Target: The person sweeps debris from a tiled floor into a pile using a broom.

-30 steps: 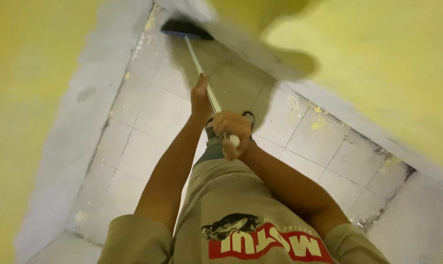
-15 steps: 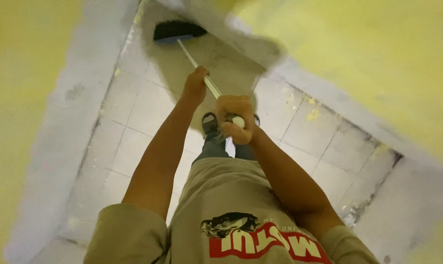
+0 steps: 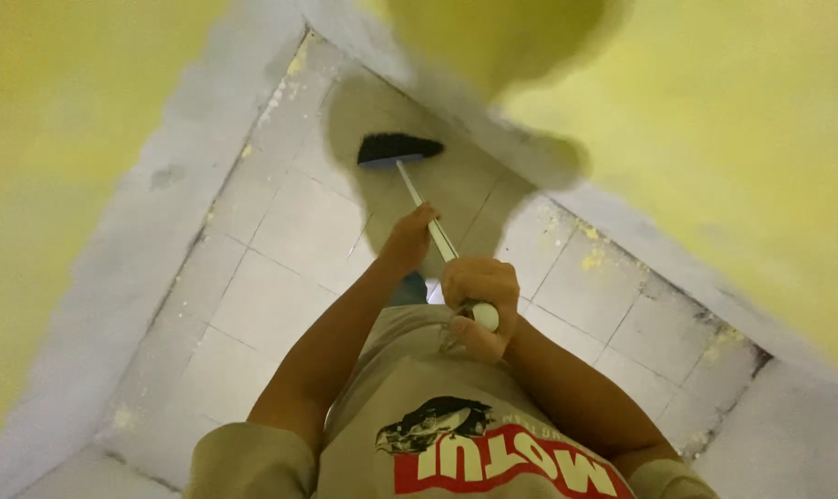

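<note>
Both hands grip a long white-handled broom (image 3: 425,208): left hand (image 3: 408,238) wraps the shaft lower down, right hand (image 3: 479,300) is clamped around its rounded top end. Its dark bristle head rests on the pale tiled floor (image 3: 289,240) near the grey-based yellow wall (image 3: 715,139).

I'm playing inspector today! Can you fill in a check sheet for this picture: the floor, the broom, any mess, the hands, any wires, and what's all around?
Surface: pale tiled floor, with yellow flecks near the wall edges.
Job's things: broom, dark bristles on the tiles near the corner, with a long pale handle.
Clutter: only small yellow specks and grime in the joints.
Grippers: left hand grips the handle midway; right hand is wrapped around its top end.
Cables: nothing seen.
Surroundings: yellow walls with a grey base band, and the person's shadow in the corner.
</note>
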